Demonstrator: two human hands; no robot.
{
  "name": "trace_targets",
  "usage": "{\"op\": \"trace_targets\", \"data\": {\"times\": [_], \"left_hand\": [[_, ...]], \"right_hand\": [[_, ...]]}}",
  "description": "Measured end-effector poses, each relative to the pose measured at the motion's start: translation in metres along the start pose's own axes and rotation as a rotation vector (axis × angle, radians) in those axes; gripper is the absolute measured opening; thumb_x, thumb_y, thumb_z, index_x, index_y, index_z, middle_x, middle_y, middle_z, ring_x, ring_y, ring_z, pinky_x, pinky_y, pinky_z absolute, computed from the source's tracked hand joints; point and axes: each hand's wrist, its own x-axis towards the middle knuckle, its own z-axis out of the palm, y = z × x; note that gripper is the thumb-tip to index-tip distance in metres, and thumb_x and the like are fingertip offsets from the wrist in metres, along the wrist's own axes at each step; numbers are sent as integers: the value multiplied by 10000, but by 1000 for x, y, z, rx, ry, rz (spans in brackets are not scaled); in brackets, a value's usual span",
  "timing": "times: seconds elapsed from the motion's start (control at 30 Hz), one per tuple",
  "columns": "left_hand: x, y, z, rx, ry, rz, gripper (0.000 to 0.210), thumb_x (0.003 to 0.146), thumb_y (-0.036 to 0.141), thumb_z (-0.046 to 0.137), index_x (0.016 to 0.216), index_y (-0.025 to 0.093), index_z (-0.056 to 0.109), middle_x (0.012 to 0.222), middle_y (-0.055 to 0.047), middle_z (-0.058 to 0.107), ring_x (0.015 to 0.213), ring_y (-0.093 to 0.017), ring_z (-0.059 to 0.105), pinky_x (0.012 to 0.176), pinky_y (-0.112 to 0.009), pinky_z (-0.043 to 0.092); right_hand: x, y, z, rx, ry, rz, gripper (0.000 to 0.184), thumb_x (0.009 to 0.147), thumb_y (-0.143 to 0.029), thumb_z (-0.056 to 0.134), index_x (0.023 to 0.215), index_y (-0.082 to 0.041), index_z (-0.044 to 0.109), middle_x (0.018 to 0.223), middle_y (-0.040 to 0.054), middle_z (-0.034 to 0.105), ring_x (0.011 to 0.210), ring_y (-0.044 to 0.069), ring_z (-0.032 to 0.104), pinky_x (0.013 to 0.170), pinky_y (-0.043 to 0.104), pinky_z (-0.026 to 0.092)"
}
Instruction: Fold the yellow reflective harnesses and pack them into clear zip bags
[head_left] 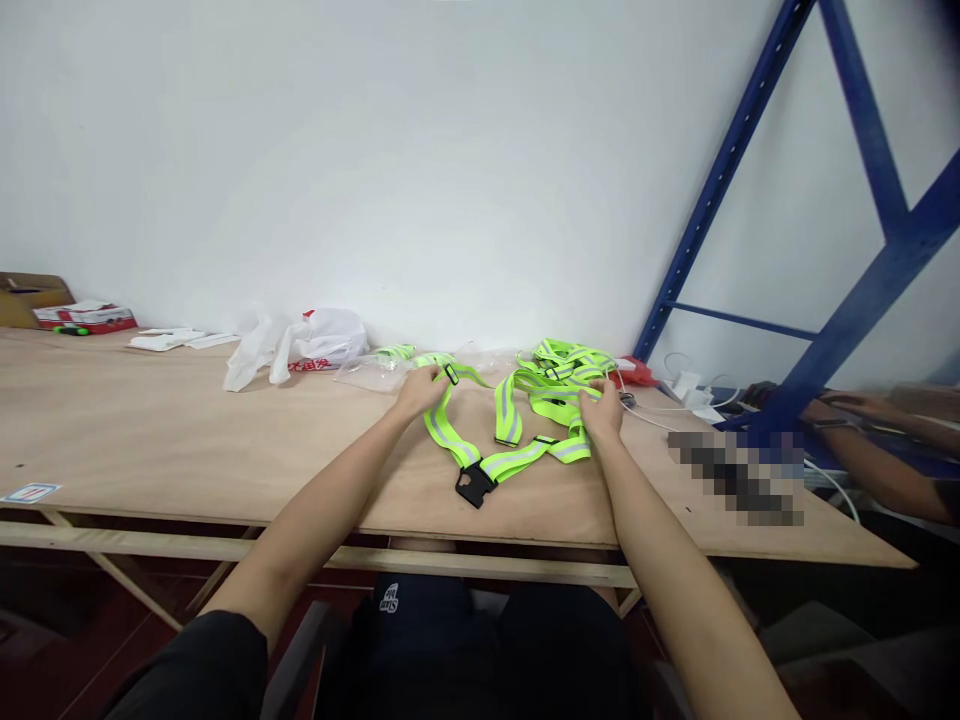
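Note:
A neon-green reflective strap (450, 437) with a grey stripe lies in loops on the wooden table. My left hand (420, 392) is closed on it beside a small black slider (451, 374). At the strap's front bend, a black plastic buckle (474, 484) rests near the table's edge. My right hand (602, 412) grips another stretch of the strap on the right; its fingertips are partly hidden. Between my hands a loose strap end (508, 420) hangs forward in a fold. Behind my right hand more green strap (571, 355) is heaped against the wall.
Clear plastic packaging (371, 371) and a white plastic bag (330, 335) lie at the back. Farther left are white sheets (176, 339) and a red-and-white box (94, 318). A blue metal frame (705, 210), white cables (832, 485) and another person's arm (877, 455) are on the right.

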Motion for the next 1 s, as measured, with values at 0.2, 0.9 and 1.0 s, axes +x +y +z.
{"op": "trace_targets", "data": {"times": [0.2, 0.9, 1.0], "left_hand": [[-6, 4, 4, 111, -202, 21, 291, 726, 319, 609, 513, 204, 448, 485, 25, 415, 530, -156, 422, 532, -280, 235], [-23, 32, 20, 208, -251, 410, 530, 837, 261, 516, 1361, 183, 490, 1421, -139, 536, 1317, -306, 482, 1107, -447, 358], [-28, 32, 35, 355, -382, 514, 725, 806, 244, 509, 1502, 149, 330, 1569, -173, 370, 1440, -341, 339, 1168, -539, 243]], "right_hand": [[-35, -52, 14, -581, -470, -729, 579, 789, -138, 558, 1367, -177, 544, 1415, 160, 539, 1314, 334, 454, 1108, 491, 319], [-56, -64, 40, 272, -548, -21, 292, 746, -495, 616, 823, -215, 593, 749, 55, 695, 727, 269, 668, 660, 384, 549], [-58, -68, 41, 407, -641, 100, 310, 705, -475, 656, 870, -219, 600, 749, 58, 714, 701, 268, 695, 648, 397, 577]]}}
